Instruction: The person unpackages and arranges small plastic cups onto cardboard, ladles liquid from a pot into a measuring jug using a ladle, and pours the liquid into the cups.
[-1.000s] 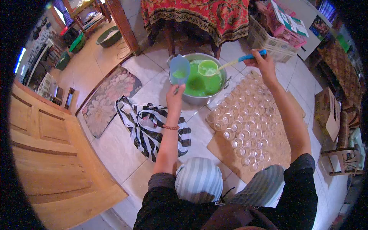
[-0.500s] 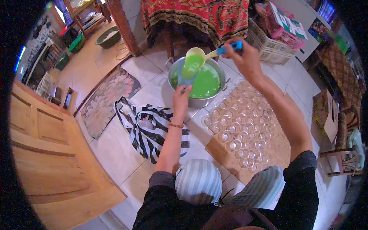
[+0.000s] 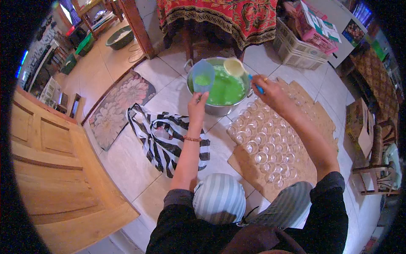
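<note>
A metal pot (image 3: 220,111) of green liquid stands on the tiled floor. Over its left side my left hand (image 3: 197,106) is closed on a translucent blue jug (image 3: 203,72) with green liquid inside. My right hand (image 3: 270,94) grips the blue handle of a pale yellow ladle (image 3: 234,67), whose bowl is tilted above the pot's back right part. Many small clear cups (image 3: 269,148) stand close together on a brown board (image 3: 249,169), to the right of the pot. A black and white striped bag (image 3: 163,148) lies left of my left forearm.
A red patterned cloth (image 3: 220,21) hangs over a table behind the pot. Crates (image 3: 298,53) stand at the back right, a cardboard box (image 3: 359,125) and a chair at the right. On the left are a floral mat (image 3: 120,106) and a wooden door (image 3: 63,169).
The ladle went from the pot to the jug, tipping green liquid in, then moved right, away from the jug. The jug is now more upright, over the pot's left side.
</note>
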A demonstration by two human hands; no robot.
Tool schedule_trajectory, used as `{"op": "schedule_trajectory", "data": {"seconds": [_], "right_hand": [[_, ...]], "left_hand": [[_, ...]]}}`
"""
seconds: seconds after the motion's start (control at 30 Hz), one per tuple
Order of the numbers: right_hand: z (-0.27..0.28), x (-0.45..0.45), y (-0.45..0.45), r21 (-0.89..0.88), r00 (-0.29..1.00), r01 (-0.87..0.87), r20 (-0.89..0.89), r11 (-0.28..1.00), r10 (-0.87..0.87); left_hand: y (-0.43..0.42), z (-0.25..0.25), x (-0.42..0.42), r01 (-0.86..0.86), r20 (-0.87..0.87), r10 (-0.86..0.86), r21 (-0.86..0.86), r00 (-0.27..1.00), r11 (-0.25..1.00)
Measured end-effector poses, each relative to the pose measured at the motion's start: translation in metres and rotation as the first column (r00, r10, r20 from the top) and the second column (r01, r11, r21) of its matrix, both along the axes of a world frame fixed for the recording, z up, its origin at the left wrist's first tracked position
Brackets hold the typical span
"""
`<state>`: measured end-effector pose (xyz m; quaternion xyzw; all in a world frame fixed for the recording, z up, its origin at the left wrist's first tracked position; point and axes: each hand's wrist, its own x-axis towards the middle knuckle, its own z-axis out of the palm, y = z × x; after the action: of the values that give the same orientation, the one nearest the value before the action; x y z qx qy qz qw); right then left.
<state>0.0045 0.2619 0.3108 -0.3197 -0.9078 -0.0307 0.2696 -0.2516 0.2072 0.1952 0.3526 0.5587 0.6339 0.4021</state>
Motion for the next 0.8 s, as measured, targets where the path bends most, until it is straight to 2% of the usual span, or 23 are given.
{"op": "schedule_trajectory", "data": {"seconds": [0.1, 0.17, 0.2, 0.27, 0.3, 0.33, 0.4, 0.43, 0.5, 0.53, 0.63, 0.73, 0.8], "right_hand": [[-0.028, 0.015, 0.0, -0.018, 0.969, -0.048, 0.241, 0.999, 0.051], [-0.042, 0.02, 0.003, -0.03, 0.976, -0.088, 0.199, 0.996, 0.092], [-0.044, 0.021, 0.002, -0.036, 0.978, -0.106, 0.178, 0.994, 0.111], [-0.047, 0.019, 0.006, -0.127, 0.995, -0.099, -0.026, 0.987, 0.097], [-0.048, 0.018, 0.01, -0.172, 0.988, -0.103, -0.129, 0.98, 0.081], [-0.049, 0.019, 0.014, -0.307, 0.97, -0.027, -0.238, 0.951, -0.049], [-0.049, 0.023, 0.024, -0.575, 0.862, 0.061, -0.381, 0.816, -0.333], [-0.048, 0.027, 0.033, -0.608, 0.798, 0.143, -0.397, 0.781, -0.455], [-0.043, 0.039, 0.043, -0.691, 0.657, 0.0, -0.545, 0.722, -0.521], [-0.042, 0.043, 0.046, -0.717, 0.572, -0.078, -0.602, 0.693, -0.557], [-0.022, 0.049, 0.048, -0.734, 0.519, -0.068, -0.604, 0.675, -0.605], [0.01, 0.047, 0.044, -0.683, 0.517, -0.109, -0.659, 0.722, -0.546], [0.03, 0.045, 0.048, -0.657, 0.567, -0.119, -0.661, 0.745, -0.492]], "left_hand": [[-0.004, 0.006, -0.001, -0.005, 0.015, 0.006, -0.006, 1.0, 1.0], [-0.01, 0.012, 0.003, -0.027, 0.059, 0.028, -0.009, 0.998, 1.0], [-0.008, 0.007, 0.002, -0.049, 0.005, 0.049, -0.02, 0.999, 0.999], [-0.001, -0.005, -0.002, -0.09, -0.103, 0.086, -0.038, 0.991, 0.995], [-0.002, -0.002, -0.001, -0.076, -0.084, 0.073, -0.028, 0.994, 0.997], [-0.004, 0.002, 0.001, -0.062, -0.065, 0.061, -0.016, 0.996, 0.998], [-0.006, 0.004, 0.002, -0.048, -0.042, 0.049, 0.029, 0.998, 0.998], [-0.006, 0.002, 0.002, -0.047, -0.038, 0.049, 0.062, 0.998, 0.997], [-0.007, 0.0, 0.001, -0.045, -0.029, 0.048, 0.089, 0.998, 0.995], [-0.008, 0.001, 0.001, -0.044, -0.025, 0.046, 0.082, 0.999, 0.996], [-0.008, 0.001, -0.001, -0.013, 0.005, 0.013, 0.056, 1.0, 0.998], [0.0, -0.014, -0.005, -0.047, 0.008, 0.046, 0.021, 0.999, 0.999], [0.002, -0.017, -0.006, -0.061, -0.026, 0.061, 0.005, 0.998, 0.998]]}}
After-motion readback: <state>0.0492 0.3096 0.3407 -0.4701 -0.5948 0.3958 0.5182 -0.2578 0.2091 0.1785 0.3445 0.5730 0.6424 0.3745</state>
